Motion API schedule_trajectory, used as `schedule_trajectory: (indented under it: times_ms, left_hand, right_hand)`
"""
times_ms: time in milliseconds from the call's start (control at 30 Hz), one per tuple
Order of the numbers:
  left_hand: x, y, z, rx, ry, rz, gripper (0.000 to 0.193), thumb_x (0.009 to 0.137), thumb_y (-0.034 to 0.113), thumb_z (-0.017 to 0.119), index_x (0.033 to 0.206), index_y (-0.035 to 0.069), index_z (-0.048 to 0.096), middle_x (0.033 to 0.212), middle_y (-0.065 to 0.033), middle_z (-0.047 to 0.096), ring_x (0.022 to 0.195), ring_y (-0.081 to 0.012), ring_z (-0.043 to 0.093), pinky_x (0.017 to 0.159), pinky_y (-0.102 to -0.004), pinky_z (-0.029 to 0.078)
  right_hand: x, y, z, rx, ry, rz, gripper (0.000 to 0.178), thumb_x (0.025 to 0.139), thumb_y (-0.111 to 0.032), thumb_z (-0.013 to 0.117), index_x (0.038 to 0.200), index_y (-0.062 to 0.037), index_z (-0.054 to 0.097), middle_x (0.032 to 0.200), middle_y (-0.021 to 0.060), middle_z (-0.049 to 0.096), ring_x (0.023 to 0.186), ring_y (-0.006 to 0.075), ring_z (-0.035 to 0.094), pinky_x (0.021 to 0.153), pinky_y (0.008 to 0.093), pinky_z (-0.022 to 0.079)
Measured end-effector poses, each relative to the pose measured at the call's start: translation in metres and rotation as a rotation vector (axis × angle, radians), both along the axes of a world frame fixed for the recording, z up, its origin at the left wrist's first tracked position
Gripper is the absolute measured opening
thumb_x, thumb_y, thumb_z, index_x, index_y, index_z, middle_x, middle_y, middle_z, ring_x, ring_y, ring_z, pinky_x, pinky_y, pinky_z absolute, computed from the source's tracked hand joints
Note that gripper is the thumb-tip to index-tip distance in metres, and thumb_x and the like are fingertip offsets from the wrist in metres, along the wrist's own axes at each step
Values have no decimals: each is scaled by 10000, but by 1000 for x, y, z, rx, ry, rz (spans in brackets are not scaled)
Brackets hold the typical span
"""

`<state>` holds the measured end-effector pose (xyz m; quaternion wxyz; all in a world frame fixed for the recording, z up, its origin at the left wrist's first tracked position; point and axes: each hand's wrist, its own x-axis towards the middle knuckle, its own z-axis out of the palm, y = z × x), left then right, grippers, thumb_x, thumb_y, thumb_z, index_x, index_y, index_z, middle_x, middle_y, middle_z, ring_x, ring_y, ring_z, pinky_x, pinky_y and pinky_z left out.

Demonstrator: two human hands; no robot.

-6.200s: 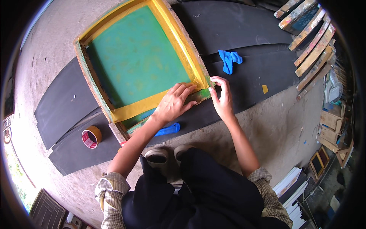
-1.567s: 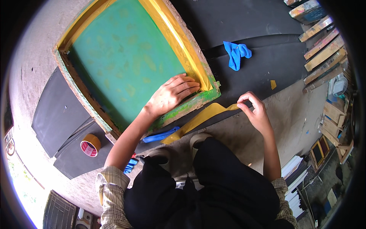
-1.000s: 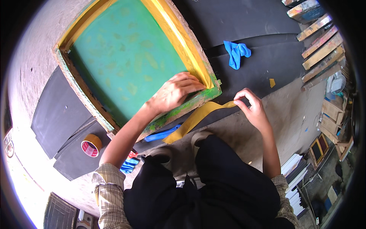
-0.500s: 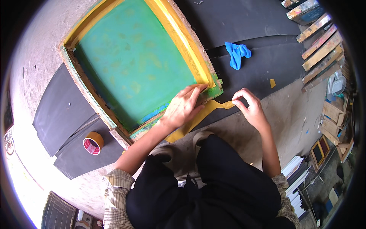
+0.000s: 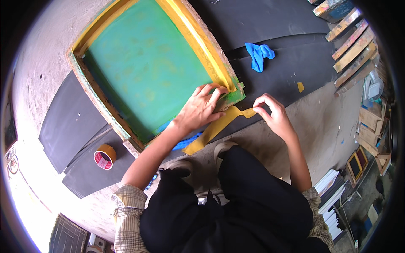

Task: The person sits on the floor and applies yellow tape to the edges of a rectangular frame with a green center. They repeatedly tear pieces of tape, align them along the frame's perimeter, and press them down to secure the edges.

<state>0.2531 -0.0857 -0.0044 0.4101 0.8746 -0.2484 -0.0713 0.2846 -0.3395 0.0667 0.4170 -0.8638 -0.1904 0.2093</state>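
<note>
A wooden screen-printing frame [image 5: 99, 100] with green mesh [image 5: 143, 59] lies before me, yellow tape [image 5: 198, 42] along its far and right inner sides. My left hand [image 5: 198, 107] grips its near bar close to the right corner, fingers bent over the inner side and thumb outside. Between thumb and fingertips, my right hand [image 5: 272, 114] pinches one end of a loose strip of yellow tape [image 5: 213, 131]. That strip runs leftward, twisted near the pinch, passing just below my left thumb; its other end hangs free above my shoes.
A roll of yellow tape [image 5: 104, 157] rests on black sheeting [image 5: 80, 126] at left. Beyond the frame's right corner lie a blue cloth [image 5: 259, 55] and a yellow tape scrap [image 5: 300, 87]. Wooden frames [image 5: 354, 48] stand in a row at far right, above stacked white sheets [image 5: 329, 192].
My left hand's fingers have bent and its thumb has come away from the strip, baring more of the tape. A blue band below the near bar now shows. My right hand keeps its pinch.
</note>
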Motion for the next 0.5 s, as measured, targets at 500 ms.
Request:
schedule_trajectory:
  times_ms: [500]
  left_hand:
    - [30,23,-24,235,-293,-260,498,836,175,505,1334,187,509,1322,17,486,1306,-180,406,1186,-428,224]
  right_hand:
    - [-10,-20,-5,5,2,-50,95,853,11,637,870,7,544,839,86,579,775,191,596,722,309,480]
